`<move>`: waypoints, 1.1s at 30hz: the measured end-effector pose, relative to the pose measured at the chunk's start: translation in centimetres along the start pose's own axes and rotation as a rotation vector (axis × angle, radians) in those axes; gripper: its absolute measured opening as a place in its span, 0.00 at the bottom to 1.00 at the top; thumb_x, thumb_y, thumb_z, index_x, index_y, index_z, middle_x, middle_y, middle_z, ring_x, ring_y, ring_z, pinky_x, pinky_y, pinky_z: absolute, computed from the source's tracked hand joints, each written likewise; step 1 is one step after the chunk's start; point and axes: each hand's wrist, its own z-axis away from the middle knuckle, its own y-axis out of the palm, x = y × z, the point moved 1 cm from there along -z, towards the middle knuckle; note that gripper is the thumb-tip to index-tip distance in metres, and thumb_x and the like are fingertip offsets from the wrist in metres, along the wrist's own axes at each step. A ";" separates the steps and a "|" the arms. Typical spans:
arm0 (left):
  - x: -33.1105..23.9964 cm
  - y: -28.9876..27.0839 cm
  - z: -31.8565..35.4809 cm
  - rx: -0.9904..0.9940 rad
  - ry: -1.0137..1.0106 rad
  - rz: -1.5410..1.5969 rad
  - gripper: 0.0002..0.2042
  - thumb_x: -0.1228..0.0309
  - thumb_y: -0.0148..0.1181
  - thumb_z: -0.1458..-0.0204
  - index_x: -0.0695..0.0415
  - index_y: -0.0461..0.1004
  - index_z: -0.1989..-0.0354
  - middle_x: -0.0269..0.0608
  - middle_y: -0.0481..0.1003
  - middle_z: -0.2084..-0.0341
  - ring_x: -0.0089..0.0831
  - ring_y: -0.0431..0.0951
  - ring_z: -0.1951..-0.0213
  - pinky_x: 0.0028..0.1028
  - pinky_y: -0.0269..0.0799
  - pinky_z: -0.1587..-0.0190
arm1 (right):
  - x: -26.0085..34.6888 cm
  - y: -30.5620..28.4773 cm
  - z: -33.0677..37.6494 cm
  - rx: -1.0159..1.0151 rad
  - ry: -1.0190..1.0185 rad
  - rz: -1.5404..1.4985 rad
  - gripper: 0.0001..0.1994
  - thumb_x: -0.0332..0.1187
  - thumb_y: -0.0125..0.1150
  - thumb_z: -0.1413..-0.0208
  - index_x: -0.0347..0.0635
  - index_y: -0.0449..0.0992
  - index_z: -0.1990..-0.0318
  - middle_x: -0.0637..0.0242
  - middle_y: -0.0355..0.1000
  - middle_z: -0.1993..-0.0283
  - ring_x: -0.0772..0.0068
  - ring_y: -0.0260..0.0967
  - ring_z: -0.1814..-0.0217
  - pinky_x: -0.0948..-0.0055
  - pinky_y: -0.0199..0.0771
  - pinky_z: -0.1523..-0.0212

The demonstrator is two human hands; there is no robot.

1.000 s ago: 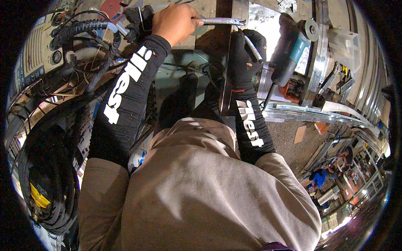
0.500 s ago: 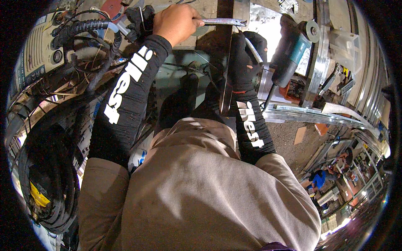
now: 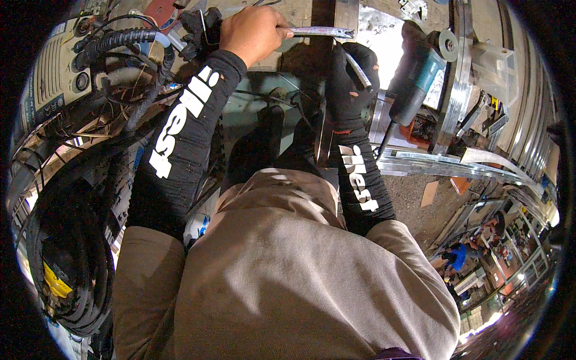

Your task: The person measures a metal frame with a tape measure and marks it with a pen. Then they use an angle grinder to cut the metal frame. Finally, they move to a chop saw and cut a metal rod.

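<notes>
My bare left hand (image 3: pixel 251 35) is closed on one end of a flat, shiny metal strip (image 3: pixel 321 32) with a notched far end. The strip lies across a long metal bar (image 3: pixel 345 15) that runs toward me. My right hand (image 3: pixel 353 84), in a black glove, grips a slim silver pen-like marker (image 3: pixel 359 69). Its upper end points toward the notched end of the strip; whether the tip touches the bar is too small to tell. Most of the right fingers are hard to make out against the dark glove.
An angle grinder (image 3: pixel 423 78), teal and black, lies right of my right hand beside a metal rail (image 3: pixel 453 90). A clear plastic container (image 3: pixel 495 72) stands beyond. On the left are a beige machine (image 3: pixel 57 81) and coiled black cables (image 3: pixel 69 258). A person in blue (image 3: pixel 459 257) is far right.
My right hand has shifted slightly up and left, and the marker in it has tilted a little differently. The left hand and the strip are almost still.
</notes>
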 end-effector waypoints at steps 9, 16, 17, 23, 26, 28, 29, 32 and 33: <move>-0.1 0.1 0.0 -0.003 -0.018 0.004 0.13 0.51 0.66 0.48 0.44 0.86 0.61 0.44 0.82 0.70 0.47 0.82 0.63 0.46 0.76 0.58 | -0.1 -0.2 -0.2 0.040 -0.016 0.002 0.06 0.27 0.67 0.44 0.36 0.78 0.61 0.58 0.78 0.66 0.65 0.77 0.66 0.69 0.76 0.62; -0.1 0.0 0.0 -0.026 -0.003 0.005 0.13 0.51 0.67 0.49 0.44 0.86 0.62 0.44 0.82 0.70 0.47 0.82 0.63 0.46 0.76 0.59 | -1.0 -0.4 -0.1 0.083 -0.040 0.085 0.09 0.26 0.67 0.44 0.36 0.77 0.57 0.62 0.78 0.65 0.69 0.77 0.64 0.70 0.75 0.61; -0.1 0.1 0.0 -0.024 -0.009 0.004 0.13 0.51 0.67 0.49 0.44 0.86 0.62 0.44 0.82 0.70 0.47 0.82 0.63 0.46 0.76 0.59 | -1.2 -0.5 -0.1 0.103 -0.053 0.096 0.09 0.26 0.67 0.43 0.36 0.76 0.56 0.62 0.78 0.65 0.69 0.76 0.64 0.70 0.75 0.61; -0.1 0.1 -0.1 0.001 -0.034 0.009 0.12 0.52 0.67 0.49 0.43 0.86 0.62 0.44 0.82 0.69 0.47 0.82 0.64 0.45 0.77 0.59 | -1.6 -1.0 0.1 0.108 -0.060 0.066 0.09 0.27 0.65 0.42 0.37 0.76 0.55 0.63 0.77 0.64 0.70 0.76 0.63 0.70 0.75 0.60; -0.1 0.1 -0.1 0.032 -0.068 0.011 0.11 0.54 0.66 0.47 0.43 0.86 0.62 0.42 0.82 0.68 0.47 0.83 0.63 0.44 0.78 0.59 | -1.3 -1.3 0.2 0.111 -0.046 0.035 0.09 0.27 0.64 0.41 0.37 0.75 0.54 0.63 0.77 0.63 0.70 0.75 0.62 0.70 0.75 0.60; 0.1 0.3 -0.1 0.070 -0.073 0.025 0.11 0.54 0.66 0.47 0.44 0.86 0.62 0.43 0.82 0.68 0.47 0.83 0.63 0.44 0.78 0.59 | -1.0 -1.6 0.4 0.131 -0.014 0.011 0.09 0.27 0.64 0.40 0.37 0.75 0.54 0.64 0.76 0.63 0.71 0.75 0.62 0.70 0.75 0.60; 0.2 0.4 -0.2 0.052 -0.068 0.050 0.12 0.55 0.66 0.47 0.45 0.86 0.60 0.45 0.82 0.68 0.48 0.82 0.62 0.44 0.77 0.58 | -0.8 -1.8 0.6 0.139 0.004 -0.007 0.09 0.27 0.63 0.40 0.37 0.75 0.53 0.64 0.76 0.62 0.71 0.75 0.61 0.70 0.75 0.60; 1.1 0.3 -1.4 0.082 0.030 0.113 0.13 0.54 0.66 0.46 0.46 0.86 0.58 0.45 0.83 0.66 0.49 0.82 0.61 0.45 0.77 0.56 | -0.3 -3.0 1.6 0.215 0.112 -0.087 0.10 0.28 0.62 0.39 0.37 0.74 0.52 0.64 0.76 0.62 0.71 0.75 0.61 0.71 0.75 0.59; 1.5 0.2 -2.2 0.080 0.086 0.170 0.17 0.55 0.68 0.47 0.50 0.84 0.54 0.47 0.83 0.65 0.45 0.83 0.63 0.41 0.77 0.56 | -0.1 -3.6 2.1 0.240 0.160 -0.122 0.10 0.28 0.62 0.39 0.37 0.74 0.52 0.64 0.76 0.62 0.71 0.75 0.61 0.71 0.75 0.59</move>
